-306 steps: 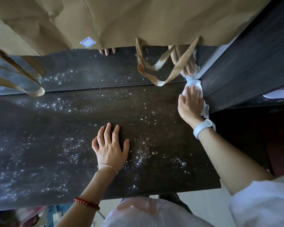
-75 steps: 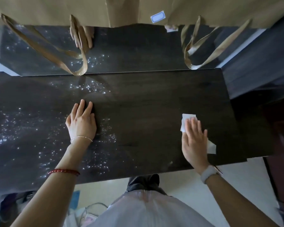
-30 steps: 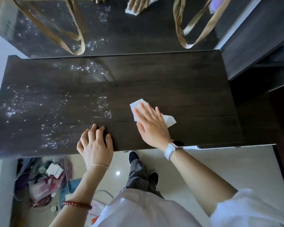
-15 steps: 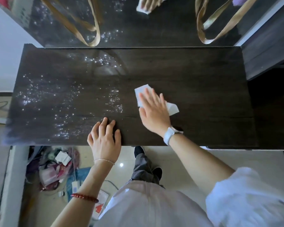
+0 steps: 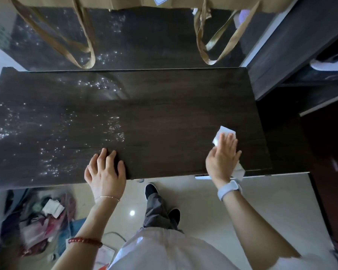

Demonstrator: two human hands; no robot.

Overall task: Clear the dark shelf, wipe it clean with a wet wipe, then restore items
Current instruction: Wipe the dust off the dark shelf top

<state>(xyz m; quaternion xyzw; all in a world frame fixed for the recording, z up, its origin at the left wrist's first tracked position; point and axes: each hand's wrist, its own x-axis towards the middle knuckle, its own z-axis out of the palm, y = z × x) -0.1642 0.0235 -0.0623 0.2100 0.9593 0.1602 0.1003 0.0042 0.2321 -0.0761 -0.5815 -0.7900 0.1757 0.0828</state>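
We look down on the long dark wood-grain shelf board [image 5: 164, 117], the largest thing in view, running from nine o'clock to three o'clock. Its left half is scattered with pale glittering specks [image 5: 47, 145]; its right half reads plain and dark. Behind it, at twelve o'clock, a glossy dark panel [image 5: 148, 39] mirrors the shelf, and the brown paper bags [image 5: 125, 1] hang over it with their flat tan ribbon handles [image 5: 84, 55] looping down. At two o'clock stands a dark cabinet side [image 5: 293, 41]. Below the shelf edge, at six o'clock, is the pale glossy tiled floor [image 5: 261, 201], with a heap of mixed bags and papers [image 5: 41, 221] at eight o'clock.

Our left hand [image 5: 105, 172] rests at the shelf's near edge, around six o'clock of the board, fingers [image 5: 102, 154] slightly spread and lying flat on the wood, holding nothing.

Our right hand [image 5: 222, 158], a white band watch [image 5: 228, 190] on its wrist, lies at four o'clock of the board. Its fingers [image 5: 229, 139] are stretched out flat and close together, pressing the white wet wipe [image 5: 225, 131] down against the shelf. The wipe shows beyond the fingertips and again at the heel of the palm, at the shelf's near edge.
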